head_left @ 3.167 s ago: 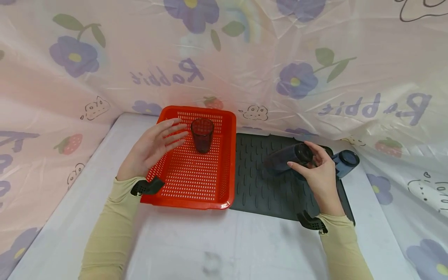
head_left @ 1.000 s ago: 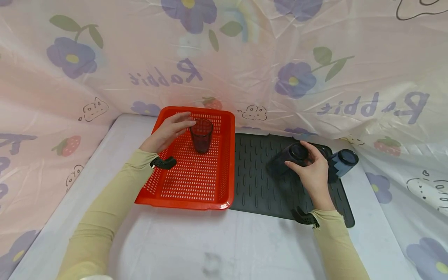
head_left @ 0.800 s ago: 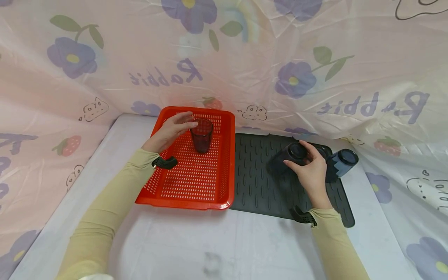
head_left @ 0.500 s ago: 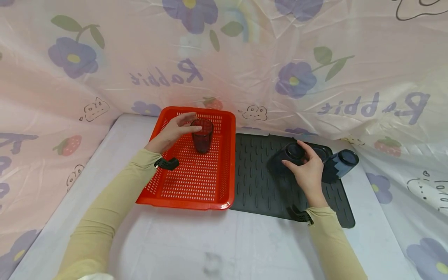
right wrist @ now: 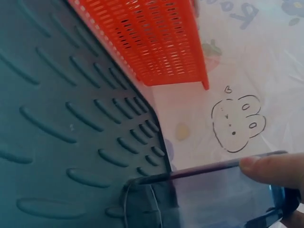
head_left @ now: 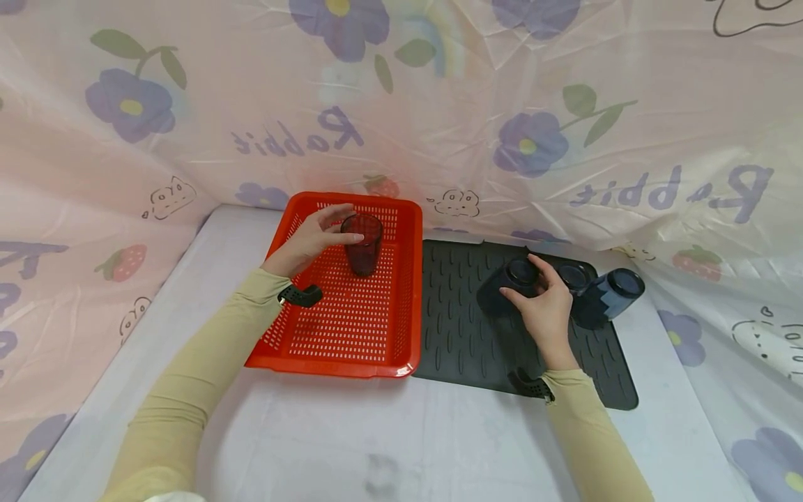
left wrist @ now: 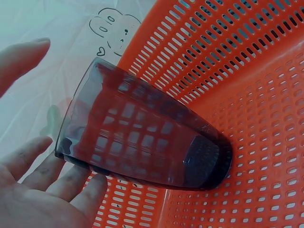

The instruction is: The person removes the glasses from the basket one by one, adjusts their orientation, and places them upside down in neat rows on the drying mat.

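A dark tinted drinking glass [head_left: 364,256] stands mouth up in the red perforated basket [head_left: 410,300]. My left hand [head_left: 306,244] reaches around its upper part, thumb on the near side. In the left wrist view the thumb stays apart from this glass, while some fingertips lie at or close to its rim. On the black ridged mat [head_left: 464,348], another dark glass [head_left: 498,293] stands upside down. My right hand [head_left: 544,307] holds it near its base, between thumb and fingers. The right wrist view shows the thumb against the blue-tinted glass [right wrist: 223,194]; its other fingers are mostly out of frame.
Two more upside-down glasses are to the right of the right hand: a dark one [head_left: 574,277] and a bluish one [head_left: 621,291] at the mat's right edge. A printed curtain [head_left: 439,125] rises behind the white table [head_left: 326,439].
My right hand has brought its glass from a tilt to upright on the mat, then drifted slightly left. My left hand has moved right, to the glass in the basket.
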A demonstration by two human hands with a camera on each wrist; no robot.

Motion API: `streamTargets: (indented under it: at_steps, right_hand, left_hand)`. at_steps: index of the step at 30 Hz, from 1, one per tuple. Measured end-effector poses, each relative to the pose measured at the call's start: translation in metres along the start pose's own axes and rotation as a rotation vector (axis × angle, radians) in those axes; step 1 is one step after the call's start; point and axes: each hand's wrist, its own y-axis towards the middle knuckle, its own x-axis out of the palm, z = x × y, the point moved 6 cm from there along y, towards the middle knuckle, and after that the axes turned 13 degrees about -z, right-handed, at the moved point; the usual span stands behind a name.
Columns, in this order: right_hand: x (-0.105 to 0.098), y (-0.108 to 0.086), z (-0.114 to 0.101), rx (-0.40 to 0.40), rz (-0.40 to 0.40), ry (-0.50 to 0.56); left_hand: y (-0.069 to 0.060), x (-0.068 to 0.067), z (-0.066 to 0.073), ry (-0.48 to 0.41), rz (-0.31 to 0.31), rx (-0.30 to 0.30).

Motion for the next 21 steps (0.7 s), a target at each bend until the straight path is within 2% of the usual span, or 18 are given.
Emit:
streamTargets:
  at_steps: [10, 21]
  right_hand:
    - [0.0014, -0.0024, 0.0035, -0.013, 0.013, 0.027]
    - [0.0038, -0.0015, 0.0037, -0.028, -0.056, 0.048]
  left_hand:
    - [0.0, -0.0001, -0.0024, 0.025, 0.02, 0.001]
    - [0.0028, 0.0004, -0.0061, -0.006, 0.011, 0.014]
